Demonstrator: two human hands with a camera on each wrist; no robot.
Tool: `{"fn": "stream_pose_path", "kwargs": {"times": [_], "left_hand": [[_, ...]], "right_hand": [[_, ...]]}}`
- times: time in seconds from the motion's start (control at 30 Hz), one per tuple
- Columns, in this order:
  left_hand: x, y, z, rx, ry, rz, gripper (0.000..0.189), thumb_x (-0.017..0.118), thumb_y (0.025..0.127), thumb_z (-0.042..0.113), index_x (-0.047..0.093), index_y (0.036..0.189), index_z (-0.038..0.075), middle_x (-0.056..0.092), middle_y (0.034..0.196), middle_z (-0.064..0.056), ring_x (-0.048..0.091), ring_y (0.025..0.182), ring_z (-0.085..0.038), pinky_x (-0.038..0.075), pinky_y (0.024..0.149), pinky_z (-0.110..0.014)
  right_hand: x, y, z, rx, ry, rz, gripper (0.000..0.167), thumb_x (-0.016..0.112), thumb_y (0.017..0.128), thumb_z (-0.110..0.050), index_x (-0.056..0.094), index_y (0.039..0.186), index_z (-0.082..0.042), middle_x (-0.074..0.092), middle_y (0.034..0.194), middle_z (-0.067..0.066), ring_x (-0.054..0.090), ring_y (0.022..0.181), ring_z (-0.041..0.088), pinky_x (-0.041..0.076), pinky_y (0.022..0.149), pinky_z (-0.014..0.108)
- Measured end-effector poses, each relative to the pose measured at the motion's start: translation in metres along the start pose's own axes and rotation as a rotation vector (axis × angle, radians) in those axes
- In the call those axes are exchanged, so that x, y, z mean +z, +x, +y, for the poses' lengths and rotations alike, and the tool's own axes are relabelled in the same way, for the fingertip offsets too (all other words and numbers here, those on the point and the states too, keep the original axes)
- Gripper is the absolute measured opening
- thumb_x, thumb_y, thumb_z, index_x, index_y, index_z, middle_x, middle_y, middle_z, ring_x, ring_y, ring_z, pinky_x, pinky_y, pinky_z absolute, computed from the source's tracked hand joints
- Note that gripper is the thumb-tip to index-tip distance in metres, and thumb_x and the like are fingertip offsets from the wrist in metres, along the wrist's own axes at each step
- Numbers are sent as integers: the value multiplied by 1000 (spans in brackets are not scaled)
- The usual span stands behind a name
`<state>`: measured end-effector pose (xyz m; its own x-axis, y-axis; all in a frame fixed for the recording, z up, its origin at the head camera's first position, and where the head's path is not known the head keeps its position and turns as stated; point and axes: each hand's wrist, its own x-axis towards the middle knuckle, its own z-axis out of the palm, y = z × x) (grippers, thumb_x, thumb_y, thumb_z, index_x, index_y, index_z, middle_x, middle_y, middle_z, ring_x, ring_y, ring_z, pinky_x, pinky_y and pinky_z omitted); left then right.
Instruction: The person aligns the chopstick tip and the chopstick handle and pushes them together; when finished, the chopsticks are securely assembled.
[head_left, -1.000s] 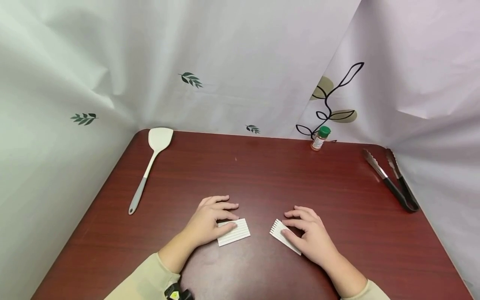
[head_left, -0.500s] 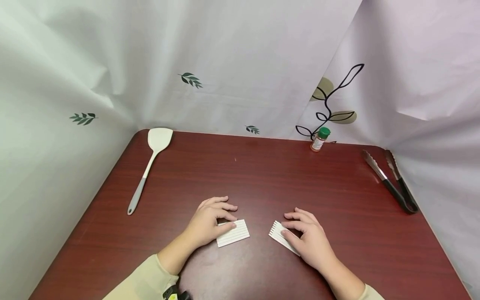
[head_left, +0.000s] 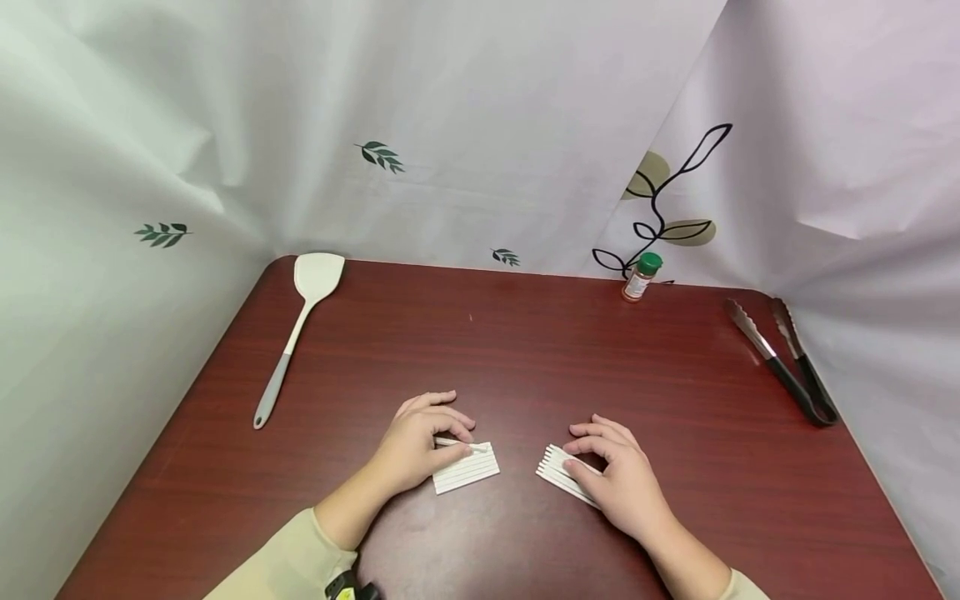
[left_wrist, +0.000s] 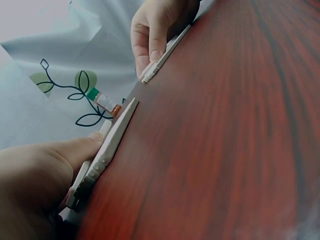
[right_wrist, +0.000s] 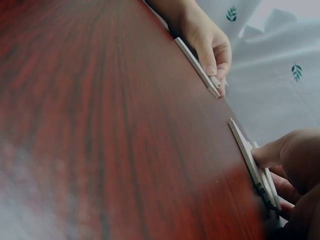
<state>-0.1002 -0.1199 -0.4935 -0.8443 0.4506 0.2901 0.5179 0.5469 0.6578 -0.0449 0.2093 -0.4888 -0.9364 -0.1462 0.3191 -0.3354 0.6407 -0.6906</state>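
Two small groups of thin white sticks lie side by side on the dark red table (head_left: 480, 350). At the left group (head_left: 467, 475), my left hand (head_left: 416, 442) pinches one white stick (head_left: 477, 448) between thumb and fingers, slightly raised off the others. By the right group (head_left: 558, 473), my right hand (head_left: 618, 471) has its thumb and index finger curled round a white stick, mostly hidden under the fingers. In the right wrist view the right thumb (right_wrist: 270, 152) presses against that stick, which tilts away from the row (right_wrist: 245, 150) beneath.
A white spatula with a grey handle (head_left: 277, 387) lies at the left. Toward the back right stands a small green-capped spice jar (head_left: 636, 285). Black-handled metal tongs (head_left: 795, 383) lie near the right edge. White patterned curtains (head_left: 480, 125) enclose the table's back and sides.
The left hand has lifted one stick slightly off its row. On the right, the sticks now look less even, one having come up under the fingers. Both hands stay in nearly the same place.
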Motion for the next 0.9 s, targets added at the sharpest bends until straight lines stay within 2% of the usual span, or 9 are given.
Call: {"fn": "stream_pose_path", "kwargs": {"times": [0.1, 0.2, 0.3, 0.4, 0.53, 0.6, 0.7, 0.77, 0.9], "left_hand": [[-1, 0, 0, -13, -20, -11, 12, 90, 85, 22, 81, 88, 30, 76, 107, 23, 56, 139, -23, 32, 117, -54], [-2, 0, 0, -6, -22, -12, 9, 87, 87, 22, 81, 89, 28, 75, 105, 24, 57, 138, -23, 31, 117, -54], [-1, 0, 1, -9, -32, 18, 8, 85, 90, 21, 79, 91, 27, 76, 106, 19, 60, 134, -22, 32, 118, -54], [0, 1, 2, -42, -73, 67, 9, 83, 93, 17, 76, 94, 24, 76, 100, 15, 67, 120, -20, 35, 118, -55], [1, 1, 4, -97, -103, 130, 5, 81, 96, 21, 77, 96, 20, 73, 93, 18, 67, 104, -18, 48, 103, -50], [1, 1, 5, -101, -94, 154, 5, 81, 96, 23, 78, 99, 20, 74, 94, 18, 67, 105, -18, 50, 95, -48], [1, 0, 4, -74, -69, 171, 6, 80, 97, 21, 79, 103, 21, 76, 99, 14, 69, 104, -18, 52, 92, -48], [1, 1, 2, -36, -53, 170, 9, 80, 97, 19, 80, 105, 21, 78, 101, 11, 71, 103, -17, 52, 92, -48], [-1, 7, -5, 25, -32, 181, 12, 81, 96, 17, 81, 107, 21, 79, 104, 12, 73, 98, -12, 54, 88, -43]], "right_hand": [[1, 1, 0, -16, 7, 5, 29, 91, 78, -2, 79, 91, -25, 75, 120, -2, 57, 134, 38, 28, 114, 21], [2, 1, 0, -33, 11, 7, 29, 90, 79, -1, 78, 90, -25, 75, 119, -1, 56, 133, 39, 30, 114, 29], [2, 2, 0, -33, 17, 12, 28, 88, 82, -2, 76, 91, -26, 74, 118, -1, 56, 133, 39, 31, 113, 38], [2, 1, 1, -29, 22, 22, 27, 85, 86, -3, 74, 93, -26, 74, 114, -3, 56, 132, 37, 31, 112, 43], [2, 1, 1, -2, 26, 19, 23, 81, 91, -6, 72, 95, -27, 74, 107, -11, 56, 132, 35, 29, 110, 53], [1, 1, 1, 12, 27, 17, 22, 80, 93, -7, 72, 96, -27, 73, 105, -13, 57, 131, 34, 29, 109, 57], [2, 2, 2, 23, 27, 33, 22, 80, 93, -6, 73, 97, -26, 73, 106, -11, 61, 128, 32, 35, 107, 52], [2, 3, 2, 24, 29, 54, 22, 81, 93, -5, 74, 98, -25, 73, 106, -9, 64, 123, 29, 41, 103, 42], [2, 8, 6, 1, 26, 96, 23, 81, 92, -4, 77, 100, -24, 72, 106, -10, 68, 106, 18, 47, 88, 22]]}}
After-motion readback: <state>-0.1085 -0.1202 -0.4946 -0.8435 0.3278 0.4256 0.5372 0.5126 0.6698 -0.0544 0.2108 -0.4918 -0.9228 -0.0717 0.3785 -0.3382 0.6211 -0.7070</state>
